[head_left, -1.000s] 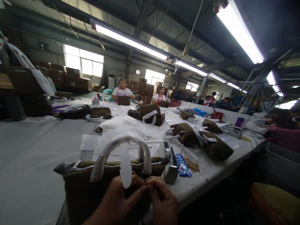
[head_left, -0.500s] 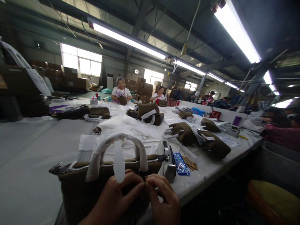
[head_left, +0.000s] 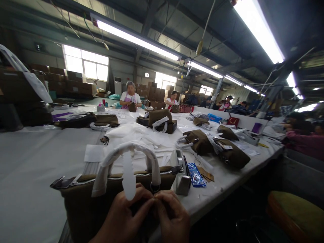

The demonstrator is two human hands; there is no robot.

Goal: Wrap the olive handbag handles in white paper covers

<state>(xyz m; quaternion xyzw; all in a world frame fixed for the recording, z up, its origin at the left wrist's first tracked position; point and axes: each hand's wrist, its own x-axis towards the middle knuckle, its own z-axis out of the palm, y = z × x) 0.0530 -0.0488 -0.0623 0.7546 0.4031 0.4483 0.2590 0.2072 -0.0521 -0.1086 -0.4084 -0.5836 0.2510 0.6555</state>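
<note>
An olive-brown handbag stands upright on the white-covered table directly before me. Its handles are wrapped in white material, and a silver zipper runs along its top. A white strip hangs from the near handle. My left hand and my right hand meet in front of the bag, just below the ring at the handle's base. Both are closed, thumbs and fingers pinched tip to tip. Whatever small piece lies between the fingertips is hidden.
Right of the bag stands a tape dispenser, with a blue packet beside it. More brown bags and white wrapping sheets cover the table farther back. Two people work across the table. A yellowish seat sits lower right.
My right hand has shifted slightly left, and its fingertips press closer to the left ones. The bag has barely moved. Across the table, the co-workers' hands and bags have changed position.
</note>
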